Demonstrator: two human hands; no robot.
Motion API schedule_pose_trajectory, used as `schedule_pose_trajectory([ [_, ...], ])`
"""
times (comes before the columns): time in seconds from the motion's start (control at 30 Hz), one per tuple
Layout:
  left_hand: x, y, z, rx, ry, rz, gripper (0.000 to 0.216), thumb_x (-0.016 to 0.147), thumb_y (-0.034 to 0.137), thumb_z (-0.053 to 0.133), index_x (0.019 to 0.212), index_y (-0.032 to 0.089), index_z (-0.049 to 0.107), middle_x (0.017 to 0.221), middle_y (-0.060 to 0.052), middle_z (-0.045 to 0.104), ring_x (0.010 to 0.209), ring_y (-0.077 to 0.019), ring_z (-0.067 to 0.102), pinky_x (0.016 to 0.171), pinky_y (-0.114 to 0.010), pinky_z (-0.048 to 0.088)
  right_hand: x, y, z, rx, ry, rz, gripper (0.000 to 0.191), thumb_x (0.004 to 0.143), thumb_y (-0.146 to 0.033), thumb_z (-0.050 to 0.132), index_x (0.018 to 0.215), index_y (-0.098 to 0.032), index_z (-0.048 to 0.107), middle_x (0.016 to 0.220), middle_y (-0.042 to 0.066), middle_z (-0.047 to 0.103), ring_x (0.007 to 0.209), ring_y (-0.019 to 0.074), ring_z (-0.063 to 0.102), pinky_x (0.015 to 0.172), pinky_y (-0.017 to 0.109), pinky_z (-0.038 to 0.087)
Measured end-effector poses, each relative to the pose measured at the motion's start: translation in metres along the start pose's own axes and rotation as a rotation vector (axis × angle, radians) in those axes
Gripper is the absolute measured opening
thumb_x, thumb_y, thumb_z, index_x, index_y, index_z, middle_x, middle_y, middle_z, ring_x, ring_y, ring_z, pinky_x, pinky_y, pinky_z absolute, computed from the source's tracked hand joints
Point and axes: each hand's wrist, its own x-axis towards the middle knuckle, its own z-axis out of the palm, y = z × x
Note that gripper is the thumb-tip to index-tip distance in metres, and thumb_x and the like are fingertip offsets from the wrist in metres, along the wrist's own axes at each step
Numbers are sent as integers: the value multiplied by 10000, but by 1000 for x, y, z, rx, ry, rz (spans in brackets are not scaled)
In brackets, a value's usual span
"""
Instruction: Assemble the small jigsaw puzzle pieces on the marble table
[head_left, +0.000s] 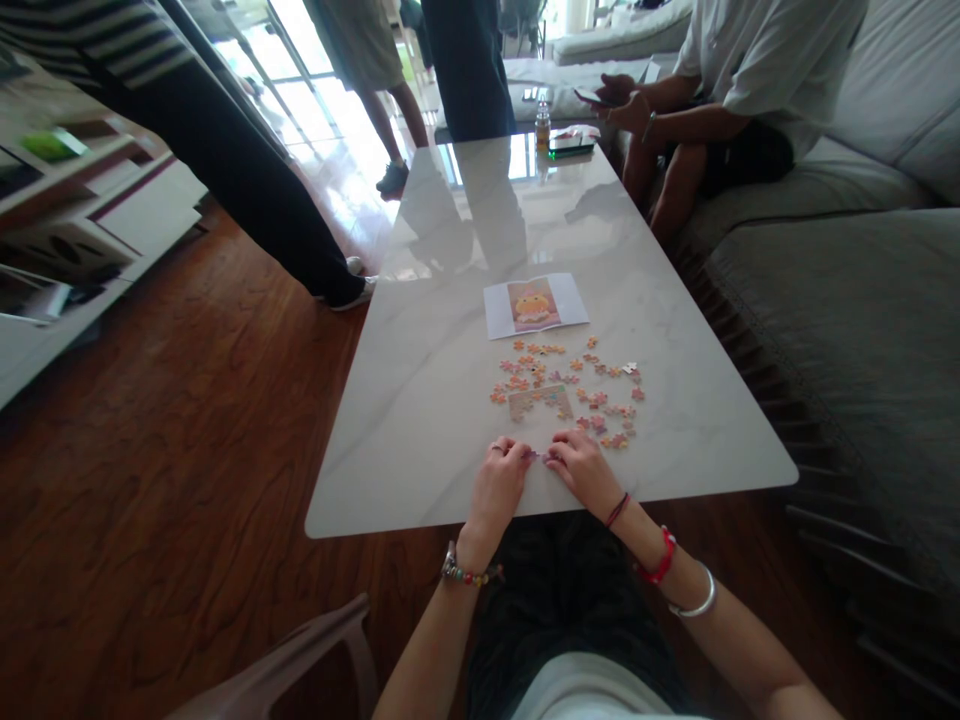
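Note:
My left hand (501, 480) and my right hand (583, 468) rest on the near edge of the white marble table (420, 400), fingertips meeting. Both are curled in a pinch around small jigsaw pieces (541, 457) held between them. Just beyond my fingers lie several loose orange and pink puzzle pieces (600, 400) and a small joined patch (541, 401). Farther out is a printed reference picture (534, 305) of a yellow character on white paper.
A seated person (750, 70) on the grey sofa (862, 300) at the far right holds a phone. Other people's legs (247, 180) stand on the wooden floor to the left and beyond the table. A small bottle (542, 125) and a green-edged object (571, 146) sit at the table's far end.

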Motion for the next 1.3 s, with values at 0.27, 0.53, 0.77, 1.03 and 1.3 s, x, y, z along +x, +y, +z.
schedule_pose_trajectory([
  [0.27, 1, 0, -2, 86, -66, -162, 184, 790, 335, 437, 738, 186, 531, 762, -34, 558, 658, -130, 518, 590, -224, 375, 0, 1, -5, -28, -34, -10, 115, 775, -253, 494, 773, -179, 582, 882, 74, 547, 872, 204, 481, 776, 354, 387],
  [0.53, -2, -2, -18, 188, -160, -281, 291, 829, 367, 340, 842, 197, 576, 785, -69, 591, 690, -158, 550, 593, -249, 394, -4, 3, -8, 1, -37, -75, 128, 751, -237, 531, 852, -194, 596, 929, 68, 545, 909, 207, 472, 803, 367, 387],
  [0.77, 18, -19, -25, 101, -220, 329, 231, 798, 135, 395, 932, 246, 545, 963, -20, 526, 899, -124, 476, 816, -246, 389, -15, 20, -20, 21, -22, -72, 178, 775, -193, 479, 924, -199, 576, 922, 66, 529, 892, 192, 473, 791, 352, 420],
  [1.03, 0, -10, -10, 183, -164, 19, 150, 757, 319, 501, 842, 195, 498, 873, -26, 493, 770, -140, 497, 651, -240, 410, -11, 17, -19, -34, -82, -48, 62, 768, -162, 487, 764, -167, 549, 851, 66, 520, 846, 189, 470, 752, 339, 421],
  [1.3, -7, -7, -4, 106, -95, -64, 151, 755, 308, 509, 865, 205, 494, 863, -14, 490, 730, -122, 505, 613, -216, 397, -10, 20, -22, -29, -96, -63, 80, 783, -181, 469, 772, -180, 549, 840, 57, 513, 832, 179, 469, 746, 329, 423],
])
